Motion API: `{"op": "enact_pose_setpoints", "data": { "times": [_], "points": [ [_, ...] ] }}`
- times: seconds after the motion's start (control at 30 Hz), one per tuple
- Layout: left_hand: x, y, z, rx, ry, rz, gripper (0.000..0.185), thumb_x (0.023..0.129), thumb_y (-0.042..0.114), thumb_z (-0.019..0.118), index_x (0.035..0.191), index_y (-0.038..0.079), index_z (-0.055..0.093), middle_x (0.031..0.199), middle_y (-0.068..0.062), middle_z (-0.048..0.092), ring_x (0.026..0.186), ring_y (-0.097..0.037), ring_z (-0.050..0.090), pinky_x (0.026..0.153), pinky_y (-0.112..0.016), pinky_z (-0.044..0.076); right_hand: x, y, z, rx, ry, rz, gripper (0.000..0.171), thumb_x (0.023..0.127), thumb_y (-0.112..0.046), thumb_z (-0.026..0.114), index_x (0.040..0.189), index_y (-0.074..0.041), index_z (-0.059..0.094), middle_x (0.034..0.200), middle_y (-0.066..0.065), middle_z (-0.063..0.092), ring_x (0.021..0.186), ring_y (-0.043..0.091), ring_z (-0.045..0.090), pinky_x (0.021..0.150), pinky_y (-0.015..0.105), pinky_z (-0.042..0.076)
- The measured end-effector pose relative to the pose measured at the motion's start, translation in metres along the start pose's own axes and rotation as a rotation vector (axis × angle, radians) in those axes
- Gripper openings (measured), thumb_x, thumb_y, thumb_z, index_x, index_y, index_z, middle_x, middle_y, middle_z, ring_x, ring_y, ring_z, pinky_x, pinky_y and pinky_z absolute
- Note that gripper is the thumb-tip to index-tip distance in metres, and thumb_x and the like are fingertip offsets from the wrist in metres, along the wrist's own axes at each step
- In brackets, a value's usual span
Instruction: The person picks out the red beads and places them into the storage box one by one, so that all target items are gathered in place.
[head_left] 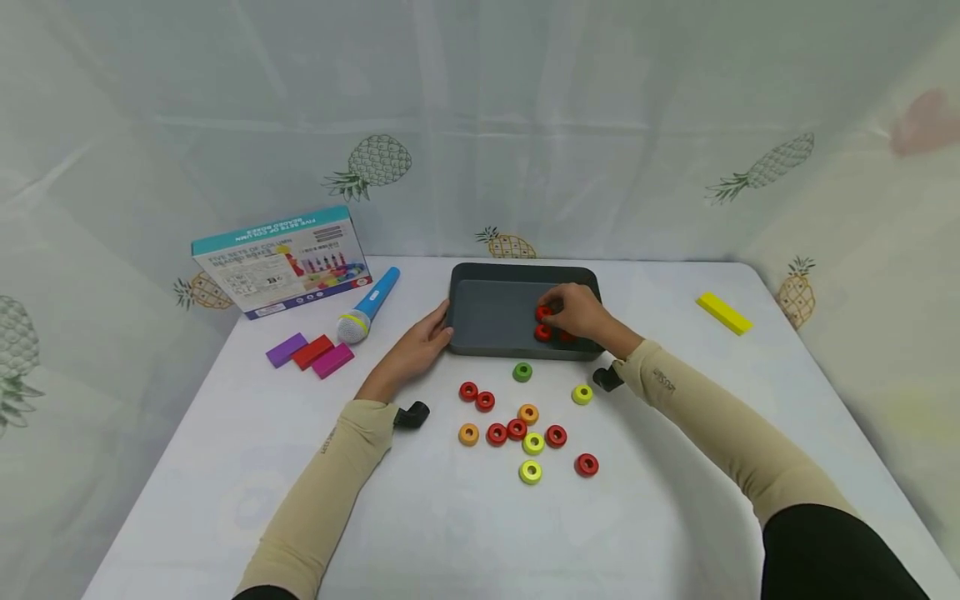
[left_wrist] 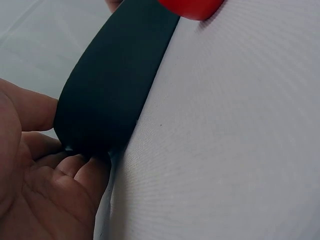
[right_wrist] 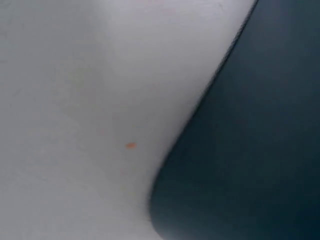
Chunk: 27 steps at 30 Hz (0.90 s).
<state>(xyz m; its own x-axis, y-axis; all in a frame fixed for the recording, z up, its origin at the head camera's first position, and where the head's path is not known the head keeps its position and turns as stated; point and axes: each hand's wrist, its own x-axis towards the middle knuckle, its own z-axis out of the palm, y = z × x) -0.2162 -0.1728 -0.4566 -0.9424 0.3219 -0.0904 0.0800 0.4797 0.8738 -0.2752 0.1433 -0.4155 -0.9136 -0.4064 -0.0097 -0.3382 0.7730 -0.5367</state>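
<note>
Head view: my right hand [head_left: 582, 312] pinched a red ring [head_left: 539, 313] (round, no long axis!) between its fingers [head_left: 557, 292], just beyond a second ring [head_left: 537, 334] inside the tray [head_left: 487, 312], whose left end my left hand [head_left: 414, 354] gripped.

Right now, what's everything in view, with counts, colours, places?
Tray: one, dark grey, back middle of table
Red rings in tray: at least three, red, right side
Loose red rings: six, red, before tray
Orange rings: two, orange, before tray
Yellow rings: three, yellow, before tray
Green ring: one, green, before tray
Blocks: three, purple, red and magenta, table's left
Yellow block: one, yellow, table's right
Box: one, white and teal, back left
Microphone: one, blue with grey head, beside box
Table: one, white, underneath
Cloth: count unclear, pale, pineapple-printed, behind table
Sleeves: two, beige, forearms
Wrist pieces: two, black, at cuffs
Left hand: one, holding tray
Right hand: one, pinching a red ring
</note>
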Motion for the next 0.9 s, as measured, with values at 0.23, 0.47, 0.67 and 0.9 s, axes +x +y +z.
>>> {"op": "enact_pose_setpoints", "data": {
  "times": [0.23,0.47,0.67,0.9],
  "points": [
    [-0.001,0.000,0.002,-0.006,0.000,-0.012,0.064,0.110,0.028,0.042,0.164,0.021,0.010,0.172,-0.001,0.012,0.158,-0.018,0.015,0.128,-0.040,0.021,-0.002,0.002,0.001,-0.006,0.007,-0.006,0.033,0.088,-0.008,0.076,0.120,0.000,0.072,0.118,0.019,0.071,0.105,0.030,0.066,0.092,0.045,0.056],
    [0.001,-0.001,0.001,-0.012,0.006,-0.008,0.064,0.110,0.027,0.042,0.164,0.021,0.010,0.172,0.000,0.012,0.158,-0.018,0.014,0.128,-0.040,0.019,-0.007,-0.001,-0.001,0.015,0.017,-0.008,0.037,0.090,-0.009,0.074,0.125,0.001,0.068,0.124,0.020,0.068,0.112,0.033,0.065,0.097,0.048,0.055],
    [-0.001,0.000,0.002,0.004,0.006,-0.024,0.064,0.110,0.029,0.042,0.164,0.022,0.010,0.171,-0.001,0.012,0.158,-0.019,0.014,0.129,-0.041,0.019,-0.011,0.000,0.002,0.023,0.031,-0.026,0.039,0.091,-0.008,0.073,0.128,0.003,0.065,0.126,0.022,0.067,0.114,0.034,0.065,0.097,0.048,0.056],
    [0.000,0.000,0.003,-0.010,0.018,-0.016,0.062,0.110,0.027,0.042,0.164,0.023,0.011,0.171,0.000,0.014,0.158,-0.019,0.015,0.128,-0.041,0.020,-0.022,-0.003,-0.005,0.016,0.078,-0.059,0.045,0.091,-0.009,0.072,0.133,0.004,0.062,0.132,0.023,0.064,0.117,0.037,0.065,0.097,0.050,0.056]
  ]
}}
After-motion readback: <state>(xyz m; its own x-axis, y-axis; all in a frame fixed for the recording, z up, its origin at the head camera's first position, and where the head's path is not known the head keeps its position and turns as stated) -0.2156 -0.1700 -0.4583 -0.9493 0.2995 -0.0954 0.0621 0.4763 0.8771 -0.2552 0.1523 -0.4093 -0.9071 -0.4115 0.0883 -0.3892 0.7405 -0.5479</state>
